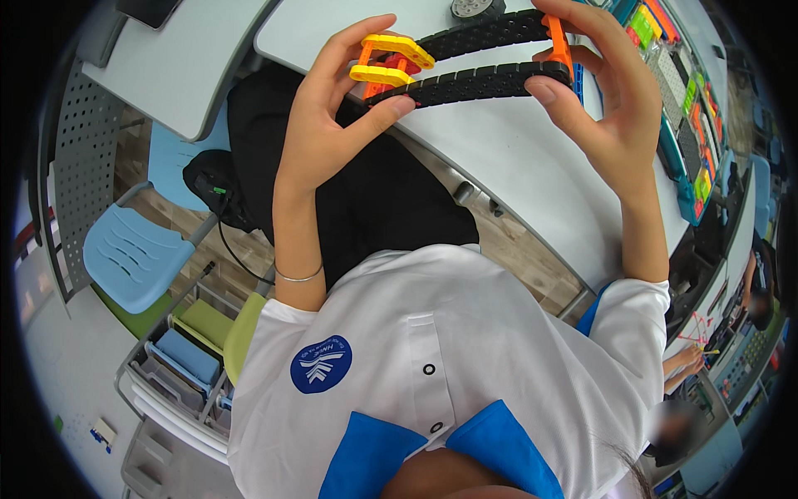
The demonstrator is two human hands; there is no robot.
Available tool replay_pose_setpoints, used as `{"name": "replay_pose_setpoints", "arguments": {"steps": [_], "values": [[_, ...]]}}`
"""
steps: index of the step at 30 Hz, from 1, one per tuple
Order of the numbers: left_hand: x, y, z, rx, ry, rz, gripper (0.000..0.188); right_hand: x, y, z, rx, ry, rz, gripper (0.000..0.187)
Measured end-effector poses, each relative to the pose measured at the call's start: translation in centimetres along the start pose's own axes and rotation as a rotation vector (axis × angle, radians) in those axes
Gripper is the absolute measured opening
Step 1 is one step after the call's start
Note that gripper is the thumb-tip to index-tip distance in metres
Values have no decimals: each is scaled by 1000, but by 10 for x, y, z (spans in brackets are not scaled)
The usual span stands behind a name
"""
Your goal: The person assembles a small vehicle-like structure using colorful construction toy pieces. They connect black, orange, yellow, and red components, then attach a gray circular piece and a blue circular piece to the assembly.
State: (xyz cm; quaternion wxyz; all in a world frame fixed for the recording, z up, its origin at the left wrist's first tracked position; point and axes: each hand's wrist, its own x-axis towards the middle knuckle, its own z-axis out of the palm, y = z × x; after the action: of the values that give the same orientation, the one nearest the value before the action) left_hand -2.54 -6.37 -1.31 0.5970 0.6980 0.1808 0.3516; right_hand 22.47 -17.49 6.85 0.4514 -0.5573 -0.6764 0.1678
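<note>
Two bare hands [328,133] [611,125], two long black studded strips [486,35] [478,86], two flat yellow elongated plates [397,44] [381,76], one round grey wheel [474,7], one thin silver bangle [299,278] and two round black-rimmed shirt buttons [429,369] [436,427] are counted.

Right hand [619,121] clipped by upper edge; grey wheel [476,8] likewise; co-worker's head [677,422] blurred

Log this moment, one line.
left hand: holding yellow end; right hand: holding orange end; black strips: between hands; parts tray: right

- Bright, even light; source out of frame, probably overhead.
- White shirt [499,333]: soft fold shadows.
- Black tracks [482,86] crisp; co-worker's head [677,424] smeared, lower right.
- Fisheye bow, black rim; tabletop [515,162] edges curve.
</note>
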Motion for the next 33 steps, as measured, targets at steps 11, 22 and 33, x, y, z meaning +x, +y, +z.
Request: {"name": "replay_pose_setpoints", "arguments": {"steps": [11,22,33], "values": [[-2,0,0,13,23,-1,68,-1,-5,3,49,-14,90,49],[-1,10,5,-201,129,-157,82,-1,9,6,243,74,105,51],[-8,-16,-3,-321,356,-179,69,-20,43,29,219,45,38,47]]}}
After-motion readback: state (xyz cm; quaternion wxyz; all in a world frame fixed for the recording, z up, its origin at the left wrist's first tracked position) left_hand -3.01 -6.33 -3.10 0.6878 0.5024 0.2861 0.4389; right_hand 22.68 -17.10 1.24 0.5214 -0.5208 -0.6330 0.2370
